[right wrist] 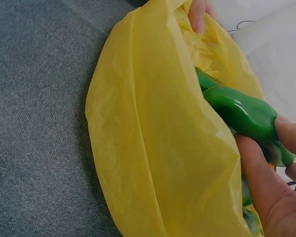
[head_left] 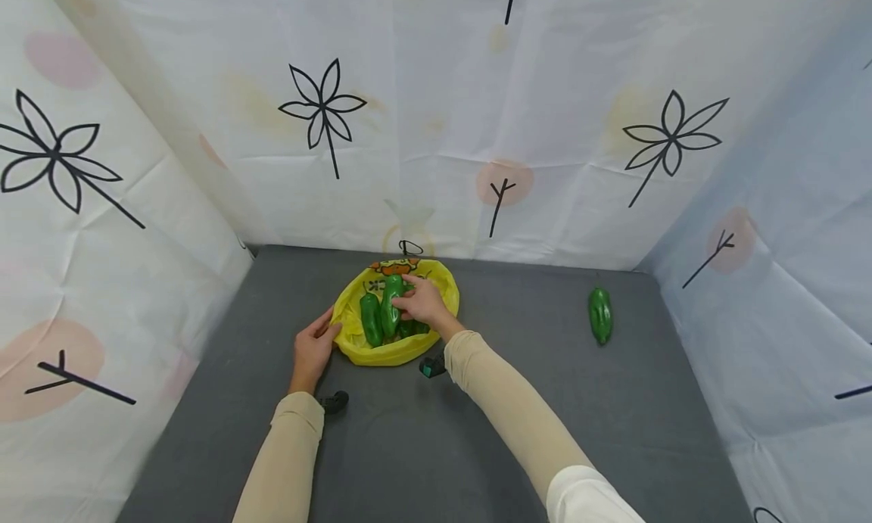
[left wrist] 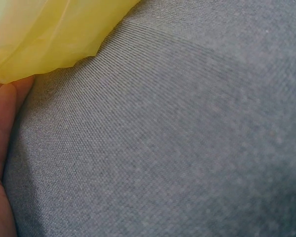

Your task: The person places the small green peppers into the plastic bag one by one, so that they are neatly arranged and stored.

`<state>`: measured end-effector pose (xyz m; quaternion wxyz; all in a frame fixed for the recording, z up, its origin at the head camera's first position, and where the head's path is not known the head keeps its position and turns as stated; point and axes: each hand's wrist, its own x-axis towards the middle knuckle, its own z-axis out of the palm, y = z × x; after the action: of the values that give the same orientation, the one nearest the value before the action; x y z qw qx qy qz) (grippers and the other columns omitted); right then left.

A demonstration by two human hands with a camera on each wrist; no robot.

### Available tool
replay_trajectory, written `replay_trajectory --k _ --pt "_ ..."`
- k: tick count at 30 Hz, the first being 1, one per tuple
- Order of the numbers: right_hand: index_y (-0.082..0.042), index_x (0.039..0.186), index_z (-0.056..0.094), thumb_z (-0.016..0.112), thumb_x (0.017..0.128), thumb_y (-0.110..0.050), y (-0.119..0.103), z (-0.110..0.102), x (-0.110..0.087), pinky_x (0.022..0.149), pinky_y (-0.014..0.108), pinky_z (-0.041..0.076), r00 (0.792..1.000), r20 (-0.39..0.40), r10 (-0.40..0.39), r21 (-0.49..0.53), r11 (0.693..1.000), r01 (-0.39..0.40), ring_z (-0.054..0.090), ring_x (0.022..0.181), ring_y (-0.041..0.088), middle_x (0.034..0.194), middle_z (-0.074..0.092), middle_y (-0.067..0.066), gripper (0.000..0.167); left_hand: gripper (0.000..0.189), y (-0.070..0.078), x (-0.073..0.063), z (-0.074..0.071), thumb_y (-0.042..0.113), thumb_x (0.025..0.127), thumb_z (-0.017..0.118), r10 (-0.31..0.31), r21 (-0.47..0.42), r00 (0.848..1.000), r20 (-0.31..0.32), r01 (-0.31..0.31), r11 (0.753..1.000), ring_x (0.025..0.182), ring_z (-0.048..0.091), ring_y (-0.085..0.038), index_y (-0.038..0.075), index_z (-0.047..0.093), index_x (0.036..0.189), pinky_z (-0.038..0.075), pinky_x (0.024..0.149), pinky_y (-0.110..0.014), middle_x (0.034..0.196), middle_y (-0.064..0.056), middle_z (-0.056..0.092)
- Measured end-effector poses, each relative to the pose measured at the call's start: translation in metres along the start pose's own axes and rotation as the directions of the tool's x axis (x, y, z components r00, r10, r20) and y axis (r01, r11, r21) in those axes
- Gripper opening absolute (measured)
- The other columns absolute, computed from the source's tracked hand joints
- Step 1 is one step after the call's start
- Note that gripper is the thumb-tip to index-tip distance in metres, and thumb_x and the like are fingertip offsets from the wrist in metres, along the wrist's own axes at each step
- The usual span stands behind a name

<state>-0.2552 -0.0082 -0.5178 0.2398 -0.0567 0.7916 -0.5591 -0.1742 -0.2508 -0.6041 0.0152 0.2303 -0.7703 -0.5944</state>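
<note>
A yellow plastic bag (head_left: pixel 381 356) lies on the grey table with its mouth spread wide and its rim folded down. Several green peppers are in it, one (head_left: pixel 371 320) leaning at the left. My right hand (head_left: pixel 425 305) reaches over the bag and pinches a shiny green pepper (head_left: pixel 391 311) between thumb and fingers; the right wrist view shows this pepper (right wrist: pixel 244 111) close up. At the bag's left side, my left hand (head_left: pixel 313 350) holds the rim, thumb on the inner side. Part of that hand shows below the yellow plastic (left wrist: pixel 54 39) in the left wrist view.
Another green pepper (head_left: pixel 601 315) lies alone on the right of the grey table (head_left: pixel 531 387). Behind the bag stands a white cloth wall (head_left: pixel 436 114) with flower drawings, and similar cloth closes off the left and right sides.
</note>
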Motion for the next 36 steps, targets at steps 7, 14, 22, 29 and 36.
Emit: replay_trajectory --k 7,14,22,29,36 --pt "-0.014 0.160 0.035 0.068 0.098 -0.014 -0.001 0.000 -0.002 0.093 0.049 0.059 1.000 0.018 -0.001 -0.052 0.999 0.002 0.072 0.102 0.036 0.137 0.060 0.023 0.070 0.048 -0.001 0.001 0.002 0.032 0.100 0.067 0.013 -0.004 1.000 -0.008 -0.013 1.000 0.123 0.062 -0.023 0.033 0.057 0.146 0.051 0.072 -0.010 0.144 -0.005 0.063" --pt "-0.011 0.158 0.039 0.068 0.098 -0.013 -0.002 -0.003 -0.003 0.091 0.048 0.059 1.000 0.002 -0.013 -0.148 0.989 0.013 0.072 0.098 0.030 0.136 0.060 0.022 0.066 0.048 0.001 -0.001 0.001 0.033 0.100 0.067 0.007 -0.003 1.000 0.004 -0.007 1.000 0.123 0.062 -0.022 0.033 0.056 0.147 0.051 0.073 -0.010 0.144 -0.005 0.063" --pt "-0.011 0.147 0.056 0.069 0.098 -0.020 -0.007 -0.005 -0.005 0.088 0.041 0.058 0.998 0.000 -0.060 -0.348 0.936 0.056 0.067 0.114 0.030 0.131 0.067 0.016 0.052 0.047 0.000 0.000 0.000 0.032 0.100 0.067 0.014 -0.017 1.000 -0.002 -0.014 1.000 0.109 0.064 -0.008 0.034 0.057 0.145 0.053 0.073 -0.012 0.142 -0.003 0.065" --pt "-0.009 0.146 0.057 0.068 0.099 -0.022 -0.009 -0.004 -0.008 0.093 0.042 0.057 0.997 0.004 -0.081 -0.420 0.904 0.075 0.064 0.120 0.029 0.134 0.066 0.015 0.050 0.047 -0.001 0.001 0.000 0.033 0.100 0.067 0.013 -0.014 1.000 0.002 -0.013 1.000 0.113 0.064 -0.012 0.034 0.057 0.146 0.053 0.073 -0.012 0.143 -0.004 0.065" --pt "-0.012 0.147 0.055 0.065 0.101 -0.026 -0.014 -0.010 -0.012 0.091 0.042 0.057 0.993 -0.042 -0.115 -0.493 0.866 0.079 0.067 0.114 0.026 0.136 0.065 0.012 0.049 0.047 0.000 0.000 0.000 0.034 0.100 0.066 0.015 0.002 1.000 0.000 -0.015 1.000 0.116 0.063 -0.015 0.032 0.057 0.146 0.052 0.072 -0.011 0.144 -0.005 0.064"
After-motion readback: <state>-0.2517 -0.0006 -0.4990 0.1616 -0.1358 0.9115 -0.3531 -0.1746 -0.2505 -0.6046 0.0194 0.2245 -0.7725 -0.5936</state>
